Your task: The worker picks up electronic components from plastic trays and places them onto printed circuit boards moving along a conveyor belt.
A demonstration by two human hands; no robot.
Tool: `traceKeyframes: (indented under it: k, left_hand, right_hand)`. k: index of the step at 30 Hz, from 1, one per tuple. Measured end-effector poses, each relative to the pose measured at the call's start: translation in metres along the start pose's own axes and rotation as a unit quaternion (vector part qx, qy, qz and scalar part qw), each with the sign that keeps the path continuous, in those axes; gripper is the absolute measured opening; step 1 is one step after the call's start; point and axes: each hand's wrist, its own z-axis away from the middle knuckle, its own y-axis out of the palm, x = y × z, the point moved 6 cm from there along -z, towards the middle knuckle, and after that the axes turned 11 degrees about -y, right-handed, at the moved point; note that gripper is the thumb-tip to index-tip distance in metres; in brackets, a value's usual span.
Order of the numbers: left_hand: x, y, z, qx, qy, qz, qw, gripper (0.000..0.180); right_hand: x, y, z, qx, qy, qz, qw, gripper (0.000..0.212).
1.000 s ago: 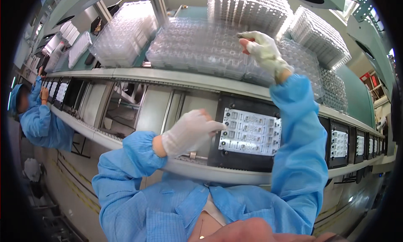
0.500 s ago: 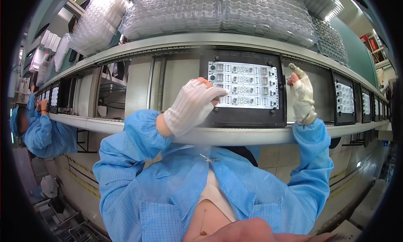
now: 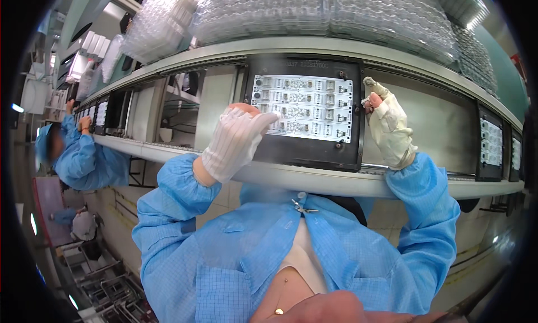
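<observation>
A white circuit-board panel (image 3: 305, 109) with rows of small parts lies in a black carrier tray (image 3: 305, 155) on the conveyor in front of me. My left hand (image 3: 238, 138), in a striped white glove with some fingertips bare, is over the panel's left edge. Its fingers are curled under and its thumb points right across the board; whatever the fingers hold is hidden. Just beyond the tray's right edge is my right hand (image 3: 388, 124), in a worn cream glove. Its index finger is raised apart from the bare thumb tip, the other fingers bend loosely, and I see nothing held.
Stacks of clear plastic trays (image 3: 260, 12) stand behind the conveyor's far rail (image 3: 224, 51). Another loaded black carrier (image 3: 491, 143) sits to the right. At the far left a co-worker in blue (image 3: 92, 160) works along the line. The near rail (image 3: 314, 180) runs below my wrists.
The carrier tray has shifted left along the conveyor, widening the gap to the carrier at right. Both my hands have moved left with it. The view has turned slightly.
</observation>
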Motion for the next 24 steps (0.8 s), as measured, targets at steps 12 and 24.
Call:
traceKeyframes:
  k: [12, 24]
  left_hand:
    - [0.019, 0.006, 0.001, 0.042, 0.014, 0.007, 0.999, 0.036]
    - [0.031, 0.013, -0.014, 0.113, -0.027, 0.103, 0.988, 0.039]
  right_hand:
    - [0.019, 0.008, 0.002, 0.061, -0.021, 0.057, 0.996, 0.052]
    - [0.036, 0.011, 0.007, 0.058, -0.017, 0.158, 0.986, 0.051]
